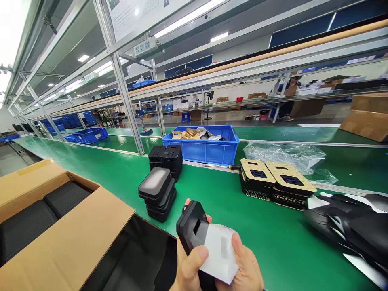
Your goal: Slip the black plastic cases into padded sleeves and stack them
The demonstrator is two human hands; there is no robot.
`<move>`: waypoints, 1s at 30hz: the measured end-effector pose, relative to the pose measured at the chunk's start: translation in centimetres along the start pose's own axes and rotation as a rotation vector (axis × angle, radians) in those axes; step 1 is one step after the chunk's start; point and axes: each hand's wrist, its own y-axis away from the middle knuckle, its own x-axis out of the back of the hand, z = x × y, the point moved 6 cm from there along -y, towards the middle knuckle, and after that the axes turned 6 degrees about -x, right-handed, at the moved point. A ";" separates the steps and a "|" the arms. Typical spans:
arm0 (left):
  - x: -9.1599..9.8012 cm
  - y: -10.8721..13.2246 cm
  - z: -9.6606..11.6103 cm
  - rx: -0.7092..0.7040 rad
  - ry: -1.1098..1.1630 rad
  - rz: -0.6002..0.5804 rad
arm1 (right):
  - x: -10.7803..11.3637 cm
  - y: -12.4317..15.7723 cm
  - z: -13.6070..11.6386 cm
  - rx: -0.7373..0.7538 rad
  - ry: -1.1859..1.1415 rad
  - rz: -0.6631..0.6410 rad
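Observation:
My left hand (189, 258) grips a black rounded case (190, 222) with a rectangular window, low in the view above the green belt. A white sheet (220, 252) lies against the case, and my right hand (247, 264) pinches it with the thumb on top. Both hands are close together. Just beyond them stands a stack of black rounded pads (155, 182). Behind it are stacked black moulded pieces (166, 157). To the right, two stacks of black pieces with tan adhesive backing (277, 178) lie on the belt.
A blue crate (200, 147) holds tan and silver scraps. A clear plastic bag (281, 155) lies to its right. An open cardboard box (65, 226) with black pads sits at the left, and black-and-white film (342, 222) is piled at the right.

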 end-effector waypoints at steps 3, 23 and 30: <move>-0.3 -0.4 -0.1 -0.005 0.071 0.065 | 1.6 -1.1 -0.3 0.054 -0.036 -0.026; -1.6 -1.3 -1.2 0.130 0.386 0.049 | 0.9 -3.6 -2.5 -0.305 -0.489 -0.484; -3.4 -0.9 -0.8 0.153 0.484 -0.051 | 3.2 -3.4 -2.9 -0.249 -0.097 -0.359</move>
